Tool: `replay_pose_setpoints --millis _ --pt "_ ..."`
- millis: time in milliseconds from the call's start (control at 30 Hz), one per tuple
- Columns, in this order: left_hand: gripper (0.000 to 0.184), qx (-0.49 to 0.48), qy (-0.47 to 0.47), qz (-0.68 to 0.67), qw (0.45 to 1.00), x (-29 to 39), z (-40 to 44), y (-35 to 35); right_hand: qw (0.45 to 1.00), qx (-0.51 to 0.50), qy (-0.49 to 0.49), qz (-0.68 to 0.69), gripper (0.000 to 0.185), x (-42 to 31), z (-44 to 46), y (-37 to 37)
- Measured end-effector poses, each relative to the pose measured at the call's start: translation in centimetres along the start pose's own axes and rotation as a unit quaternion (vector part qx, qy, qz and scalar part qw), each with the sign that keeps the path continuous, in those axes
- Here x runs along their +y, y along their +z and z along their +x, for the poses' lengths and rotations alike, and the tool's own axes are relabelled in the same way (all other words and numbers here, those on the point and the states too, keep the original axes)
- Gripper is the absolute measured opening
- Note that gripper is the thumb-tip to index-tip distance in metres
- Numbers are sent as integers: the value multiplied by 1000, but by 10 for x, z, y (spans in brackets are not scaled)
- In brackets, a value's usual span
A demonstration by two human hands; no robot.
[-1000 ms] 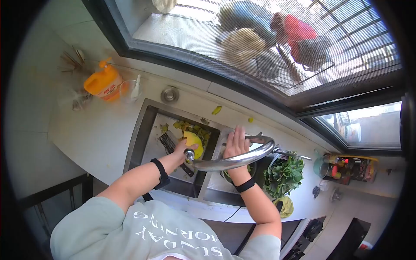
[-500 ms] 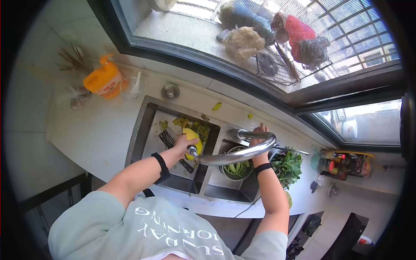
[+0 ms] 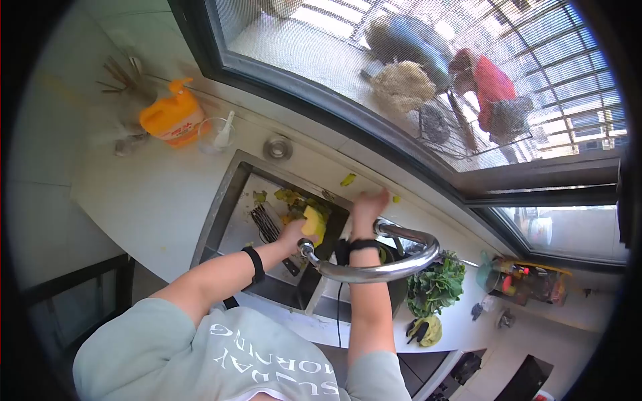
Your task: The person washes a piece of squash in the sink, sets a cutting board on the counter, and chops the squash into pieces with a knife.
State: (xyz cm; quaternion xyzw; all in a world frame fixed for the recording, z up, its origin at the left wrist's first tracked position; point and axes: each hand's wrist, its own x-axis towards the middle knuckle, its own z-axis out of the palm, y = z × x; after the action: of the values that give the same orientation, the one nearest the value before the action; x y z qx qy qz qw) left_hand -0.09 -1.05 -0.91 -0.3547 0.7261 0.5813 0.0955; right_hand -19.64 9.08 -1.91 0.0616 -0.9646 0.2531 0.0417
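My left hand (image 3: 293, 235) is closed around a yellow peeled chunk that looks like pumpkin (image 3: 315, 226), held over the left sink basin (image 3: 235, 212). Green and yellow peelings (image 3: 289, 196) lie in that basin behind it. A dark-slotted tool (image 3: 265, 224) and a black handle (image 3: 290, 267) are beside and below my left hand. My right hand (image 3: 370, 206) is over the back rim near the faucet base, slightly blurred, its fingers extended and nothing visible in them. The chrome faucet (image 3: 381, 269) arches across my right forearm, which hides much of the right basin.
Leafy greens (image 3: 436, 284) and a yellow-green bundle (image 3: 425, 330) sit on the right counter. An orange jug (image 3: 172, 119) and a clear cup (image 3: 215, 136) stand at the back left. Green scraps (image 3: 348, 179) dot the back ledge below the window.
My right hand has moved left from beside the faucet's base, and its forearm now covers the bowl of green pieces. The yellow chunk is turned in my left hand. The view has shifted slightly.
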Motion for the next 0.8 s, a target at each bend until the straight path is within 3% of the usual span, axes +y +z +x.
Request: replay_pose_setpoints --millis 33,100,133,200,233,300,333,433,500,567,700,733,767,800 --pt "56 -19 65 64 996 -6 1 -1 987 10 46 -156 77 20 20 19" --pt "54 -10 113 70 991 -5 -6 -8 956 86 236 -153 85 67 57 60" --pt "51 -6 164 71 984 -4 -7 -11 958 82 236 -144 85 45 60 49" --pt "51 15 190 50 980 -30 1 -2 930 73 357 -52 76 -17 58 -1" --pt "49 15 182 98 978 -29 -1 -6 932 63 354 -48 76 -12 54 14" --pt "47 21 165 147 975 -23 -4 -14 967 133 202 -83 77 0 43 37" --pt "45 21 125 145 981 -19 -6 -16 969 122 199 -83 77 -7 33 41" --pt "42 -4 66 96 993 -31 -4 -24 994 9 -75 -78 67 -17 -10 50" --pt "47 -22 79 37 996 -47 6 -23 958 -96 -269 -33 64 -26 -34 44" --pt "44 -26 68 66 995 -37 5 -29 911 -201 -360 -20 62 -55 -58 21" --pt "40 35 81 128 988 -4 -5 -39 879 -285 -375 80 58 -54 -92 20" --pt "39 67 84 125 986 -2 -7 -38 917 -276 -201 204 54 -57 -109 19" --pt "39 72 80 120 987 -4 -5 -35 913 -258 -16 316 51 -59 -122 18" --pt "37 110 166 146 969 -10 -5 -31 912 -266 -19 313 51 -64 -130 15"
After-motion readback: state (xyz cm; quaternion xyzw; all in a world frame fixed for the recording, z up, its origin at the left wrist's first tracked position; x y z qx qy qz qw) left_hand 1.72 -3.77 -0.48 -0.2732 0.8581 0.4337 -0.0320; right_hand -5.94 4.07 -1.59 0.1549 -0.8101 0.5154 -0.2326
